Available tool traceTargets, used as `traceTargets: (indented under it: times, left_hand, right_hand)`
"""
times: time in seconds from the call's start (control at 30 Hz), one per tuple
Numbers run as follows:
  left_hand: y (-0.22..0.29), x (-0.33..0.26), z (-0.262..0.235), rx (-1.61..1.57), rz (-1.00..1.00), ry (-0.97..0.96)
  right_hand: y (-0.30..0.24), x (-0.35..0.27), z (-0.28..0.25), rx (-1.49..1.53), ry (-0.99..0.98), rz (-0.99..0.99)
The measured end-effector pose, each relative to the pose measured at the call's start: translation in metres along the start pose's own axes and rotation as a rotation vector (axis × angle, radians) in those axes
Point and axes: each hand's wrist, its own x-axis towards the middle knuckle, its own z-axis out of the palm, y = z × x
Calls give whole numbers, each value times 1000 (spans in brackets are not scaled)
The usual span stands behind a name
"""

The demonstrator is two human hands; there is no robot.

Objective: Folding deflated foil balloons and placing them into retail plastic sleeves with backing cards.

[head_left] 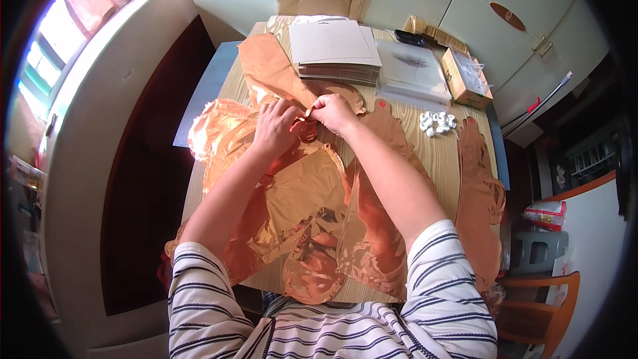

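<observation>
My left hand [274, 125] has its fingers curled on a gathered part of a copper-coloured foil balloon [312, 183]. Close beside it, my right hand [333, 113] pinches the same crumpled foil between thumb and fingers. A small reddish bunch of foil shows just under the two hands. The balloon is flat, shiny and creased, and it spreads toward my body. Behind my hands lies another flat copper foil piece [266, 60]. More such foil [382, 226] lies under my right forearm, and a long wavy-edged piece [475, 186] rests at the table's right side.
At the far side of the wooden table [442, 163] stands a stack of pale cards [332, 43]. Right of it are clear plastic bags [415, 76], a cardboard box [465, 80] and several small white rolls [437, 123]. A wooden chair [565, 292] stands at the right.
</observation>
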Motion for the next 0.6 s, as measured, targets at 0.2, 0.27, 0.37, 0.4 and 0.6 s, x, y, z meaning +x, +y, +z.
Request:
traceTargets:
  times: [0.2, 0.27, 0.37, 0.4, 0.6]
  left_hand:
    - [2, 0, -2, -91, -3, 76]
    - [3, 2, -3, -85, 32, 53]
    - [7, 5, -8, -35, 104, -2]
    - [4, 2, -9, -21, 120, -14]
    - [2, -1, -6, -59, 127, -19]
  right_hand:
    - [-6, 0, -1, -62, -23, 41]
    - [-3, 0, -3, -26, -33, 72]
    - [-2, 0, -5, -9, -76, 98]
    - [-7, -2, -4, -10, -99, 104]
    - [-13, -12, -4, -119, -104, -78]
